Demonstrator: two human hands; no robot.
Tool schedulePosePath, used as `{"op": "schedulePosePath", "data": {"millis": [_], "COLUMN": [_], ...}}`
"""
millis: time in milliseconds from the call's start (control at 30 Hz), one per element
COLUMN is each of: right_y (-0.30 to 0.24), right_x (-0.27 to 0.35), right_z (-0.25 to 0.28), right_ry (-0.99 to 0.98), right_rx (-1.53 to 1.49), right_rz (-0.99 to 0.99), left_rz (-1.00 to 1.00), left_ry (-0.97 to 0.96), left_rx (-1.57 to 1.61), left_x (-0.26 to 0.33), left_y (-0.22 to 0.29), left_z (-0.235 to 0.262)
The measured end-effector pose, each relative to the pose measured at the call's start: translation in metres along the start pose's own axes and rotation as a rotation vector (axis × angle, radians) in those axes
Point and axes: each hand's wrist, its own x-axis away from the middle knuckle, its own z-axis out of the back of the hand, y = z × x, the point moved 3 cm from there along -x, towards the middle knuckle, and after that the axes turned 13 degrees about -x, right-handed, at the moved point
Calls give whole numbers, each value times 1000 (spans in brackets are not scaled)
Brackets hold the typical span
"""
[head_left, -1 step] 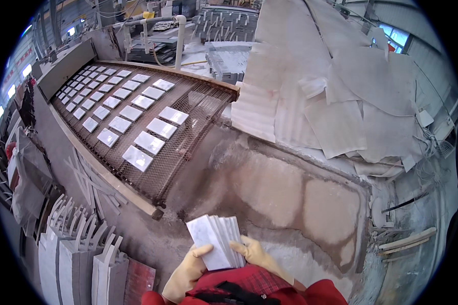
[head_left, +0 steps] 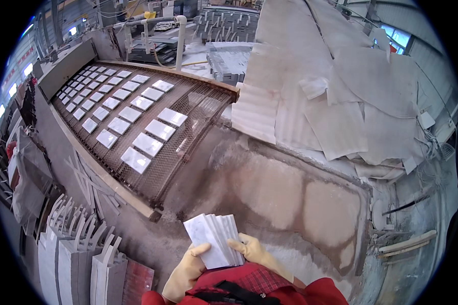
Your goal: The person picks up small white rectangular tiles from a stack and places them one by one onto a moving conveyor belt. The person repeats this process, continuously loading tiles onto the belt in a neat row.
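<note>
Both my hands, in pale yellow rubber gloves, hold a fanned stack of thin white-grey stone tiles upright in front of my body. My left hand grips the left side, its thumb across the face of the front tile. On the right edge, my right hand is closed around the stack with its thumb in front. The fingers behind the tiles are hidden. Ahead to the left, a brown mesh conveyor belt carries rows of similar pale tiles, laid flat and apart from one another.
A wooden rail borders the belt's left side. Curved grey stone pieces stand at the lower left beside a red board. Large pale sheets drape over something at the right. Wet, stained floor lies beyond my hands.
The held stack and both hands have shifted slightly left. The nearest tiles on the belt appear a little closer to its near end. My grip looks the same.
</note>
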Motion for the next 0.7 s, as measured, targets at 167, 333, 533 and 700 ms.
{"op": "schedulePosePath", "data": {"millis": [167, 333, 533, 700], "right_y": [-79, -130, -147, -186], "right_x": [-58, -113, -227, -329], "right_z": [46, 73, 100, 96], "right_ry": [-118, -128, -116, -50], "right_rx": [227, 201, 76, 15], "right_rz": [23, -40, -29, -6], "left_rz": [-150, -216, -279, -351], "left_ry": [-35, 81, 156, 159], "left_rx": [118, 127, 295, 387], "left_x": [-74, -128, -201, -277], "left_y": [9, 47, 91, 153], "left_z": [-24, -52, -10, 56]}}
